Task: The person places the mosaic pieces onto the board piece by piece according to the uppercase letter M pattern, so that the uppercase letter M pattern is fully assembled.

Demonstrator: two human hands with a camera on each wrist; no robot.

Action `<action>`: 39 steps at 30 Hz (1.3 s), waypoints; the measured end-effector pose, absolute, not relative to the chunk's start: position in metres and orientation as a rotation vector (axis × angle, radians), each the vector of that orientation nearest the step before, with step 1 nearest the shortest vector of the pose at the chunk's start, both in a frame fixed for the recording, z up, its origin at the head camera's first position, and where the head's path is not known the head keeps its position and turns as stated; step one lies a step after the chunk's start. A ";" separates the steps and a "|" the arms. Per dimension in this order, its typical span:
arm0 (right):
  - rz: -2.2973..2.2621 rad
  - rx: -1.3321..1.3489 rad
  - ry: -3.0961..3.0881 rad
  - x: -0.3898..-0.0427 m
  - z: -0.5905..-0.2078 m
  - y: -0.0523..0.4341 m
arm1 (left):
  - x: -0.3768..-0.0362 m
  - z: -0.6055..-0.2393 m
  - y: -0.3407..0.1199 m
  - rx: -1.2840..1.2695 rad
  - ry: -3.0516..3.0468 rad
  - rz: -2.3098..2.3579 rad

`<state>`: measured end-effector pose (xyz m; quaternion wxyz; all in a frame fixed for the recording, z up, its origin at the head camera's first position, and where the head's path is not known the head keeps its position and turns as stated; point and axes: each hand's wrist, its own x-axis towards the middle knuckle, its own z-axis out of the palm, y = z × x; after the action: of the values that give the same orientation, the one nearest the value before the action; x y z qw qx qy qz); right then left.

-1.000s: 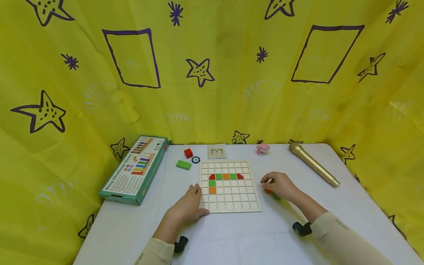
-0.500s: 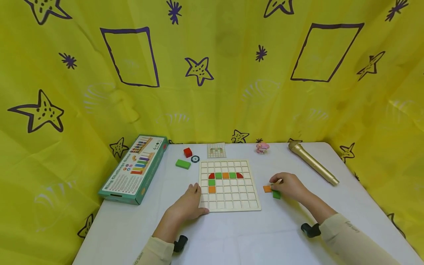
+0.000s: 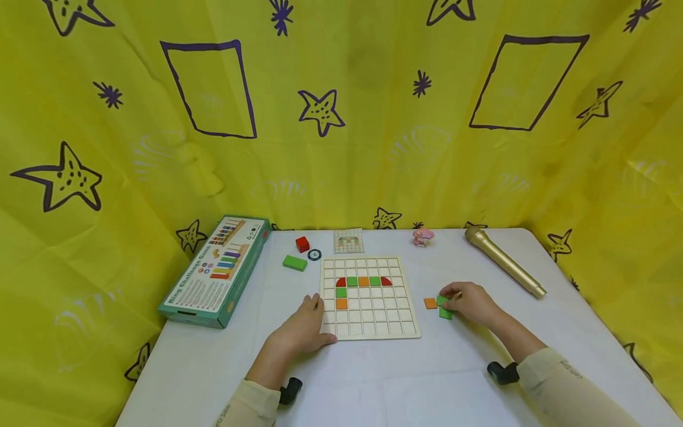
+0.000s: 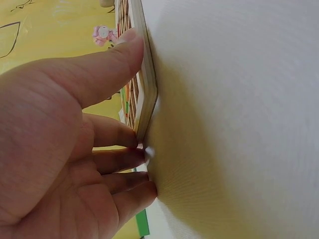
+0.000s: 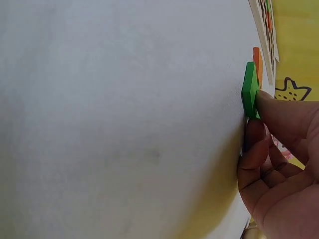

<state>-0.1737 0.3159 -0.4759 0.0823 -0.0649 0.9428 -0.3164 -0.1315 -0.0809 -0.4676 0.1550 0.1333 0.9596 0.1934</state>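
Note:
A wooden grid board [image 3: 368, 323] lies mid-table with a row of red, green and orange tiles and a green and an orange one below its left end. My left hand [image 3: 319, 322] rests at the board's near-left corner, its thumb [image 4: 109, 55] laid flat along the board's edge [image 4: 147, 84] and its fingers against the side. Right of the board, my right hand [image 3: 450, 302] pinches a green square tile [image 5: 249, 89] between thumb and fingertip, tilted up on the table. An orange tile [image 3: 430, 303] lies loose just left of it.
A green game box [image 3: 216, 270] lies at the left. Behind the board are a red block [image 3: 302, 244], a green block [image 3: 295, 263], a small ring [image 3: 315, 255], a pattern card [image 3: 349, 242] and a pink toy [image 3: 423, 238]. A gold microphone [image 3: 504, 263] lies at the right.
My right hand slid right, uncovering the orange tile, and closed its fingertips on the green tile. The left hand has stayed on the board's corner.

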 end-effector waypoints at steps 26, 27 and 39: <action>-1.013 -0.253 2.729 -0.180 -0.469 0.315 | -0.133 -0.468 -0.082 0.378 2.750 0.555; -1.016 -0.249 2.729 -0.181 -0.468 0.314 | -0.133 -0.468 -0.082 0.382 2.752 0.558; -1.016 -0.287 2.773 -0.195 -0.460 0.291 | -0.132 -0.470 -0.082 0.385 2.758 0.568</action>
<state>-0.1947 0.2910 -0.4600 0.0870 -0.0963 0.9311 -0.3409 -0.1321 -0.0816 -0.4704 0.1491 0.1341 0.9596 0.1976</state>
